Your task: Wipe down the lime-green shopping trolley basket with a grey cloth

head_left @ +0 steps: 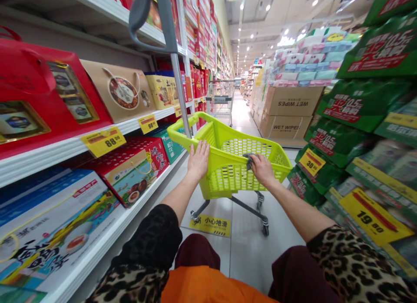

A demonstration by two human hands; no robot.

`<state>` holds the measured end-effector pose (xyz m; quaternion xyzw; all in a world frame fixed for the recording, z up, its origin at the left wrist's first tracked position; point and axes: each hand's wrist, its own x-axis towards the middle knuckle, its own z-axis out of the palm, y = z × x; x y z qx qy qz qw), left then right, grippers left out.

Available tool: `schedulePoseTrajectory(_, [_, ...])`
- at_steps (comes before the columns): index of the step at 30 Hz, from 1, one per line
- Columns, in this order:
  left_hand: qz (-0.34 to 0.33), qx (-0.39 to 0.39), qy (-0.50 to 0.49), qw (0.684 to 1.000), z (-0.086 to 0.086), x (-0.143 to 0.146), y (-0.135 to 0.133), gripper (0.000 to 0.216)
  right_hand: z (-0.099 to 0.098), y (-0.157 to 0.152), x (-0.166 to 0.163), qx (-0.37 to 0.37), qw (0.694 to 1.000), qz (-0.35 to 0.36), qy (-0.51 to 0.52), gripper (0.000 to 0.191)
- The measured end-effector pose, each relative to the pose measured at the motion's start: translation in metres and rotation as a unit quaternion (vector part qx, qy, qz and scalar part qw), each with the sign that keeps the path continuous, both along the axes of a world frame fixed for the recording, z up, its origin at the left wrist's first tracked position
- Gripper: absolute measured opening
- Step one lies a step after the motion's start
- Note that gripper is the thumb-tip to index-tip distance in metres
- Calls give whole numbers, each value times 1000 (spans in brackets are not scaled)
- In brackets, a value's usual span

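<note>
A lime-green shopping cart [224,177] with a perforated basket stands before me on a grey wheeled frame. Over the near rim of its basket lie the fingers of my left hand [198,160], which holds the cart there; the fingertips are partly hidden. My right hand [262,169] is closed on a dark grey cloth [250,160], pressed against the basket's near side, farther right along the rim. Rising from the basket's left end is a grey pole with a looped handle [153,22]. Nothing shows inside the part of the basket I can see.
Left shelves hold a red gift box [42,85], a brown gift box [119,92] and egg cartons [133,177]. Green packs [352,103] are stacked at right. Wet wipes cartons [286,114] and a metal cart [221,101] stand ahead. A yellow floor sign [211,226] lies below.
</note>
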<state>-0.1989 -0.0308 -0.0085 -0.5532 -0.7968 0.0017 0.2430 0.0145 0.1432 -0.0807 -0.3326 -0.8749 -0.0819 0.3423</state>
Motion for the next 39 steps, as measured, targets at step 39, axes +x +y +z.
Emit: schedulePoseTrajectory(39, [-12,25,-4,1000,0,15,-10,68,-14,-2,36,81,996,20,34,35])
